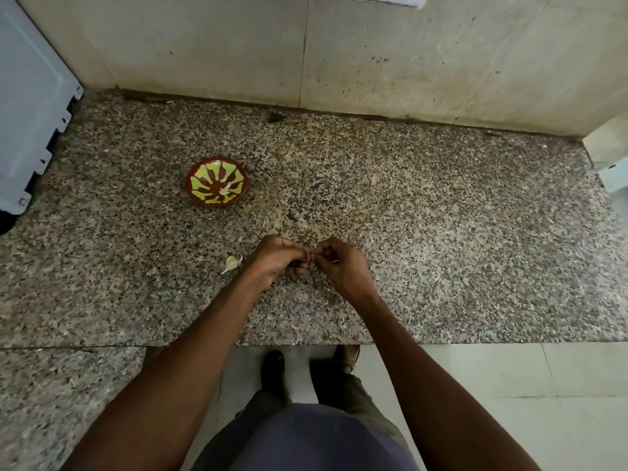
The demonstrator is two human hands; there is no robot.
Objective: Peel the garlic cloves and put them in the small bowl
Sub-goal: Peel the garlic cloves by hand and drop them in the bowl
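Counter point(441, 232): speckled granite slab filling the middle of the frame.
Small bowl point(217, 186): left of centre, brown with green pattern — pale bits, likely peeled garlic, lie inside.
Left hand point(277, 263): centre, fingers curled, meeting the right hand point(339, 265); both pinch something tiny between them, seemingly a clove mid-peel, mostly hidden.
Loose clove point(232, 263): just left of the left hand, unpeeled.
Next: strip the skin — then reach up-left to the bowl.

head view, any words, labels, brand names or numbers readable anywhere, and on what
None: no readable text shows.
The small bowl bears only a green and brown pattern.
The white appliance at the left edge shows no label.
The wall and counter carry only stains and speckle.
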